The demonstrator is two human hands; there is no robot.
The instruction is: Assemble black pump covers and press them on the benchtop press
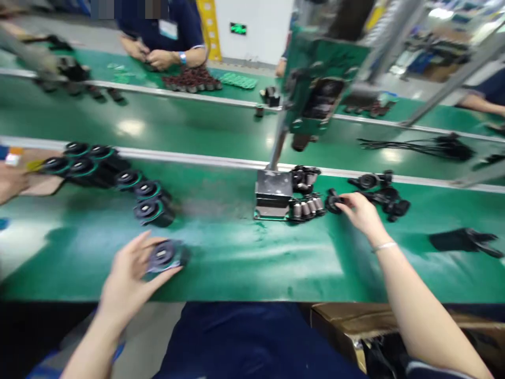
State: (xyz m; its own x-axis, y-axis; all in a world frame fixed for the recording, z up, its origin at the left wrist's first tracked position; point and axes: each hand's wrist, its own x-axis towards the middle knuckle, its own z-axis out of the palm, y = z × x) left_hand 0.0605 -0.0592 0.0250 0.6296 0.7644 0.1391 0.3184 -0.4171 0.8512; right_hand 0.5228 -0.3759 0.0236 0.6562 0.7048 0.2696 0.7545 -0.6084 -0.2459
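Observation:
My left hand (128, 276) grips a round black motor part (164, 256) just above the green bench (244, 263), near its front edge. My right hand (361, 212) reaches to the right of a press base (273, 197), fingers closed on a small black part (334, 202). A row of small cylindrical pieces (307, 207) lies between that hand and the press base. A pile of black parts (381, 195) sits just beyond my right hand. The picture is blurred by motion.
Several finished round black units with green rings (106, 171) are lined up at the left. A press machine (319, 89) stands above the base. A person across the conveyor (165, 52) handles dark parts. Another person's hand (10, 181) is at the far left. A cardboard box (351, 326) sits below the bench.

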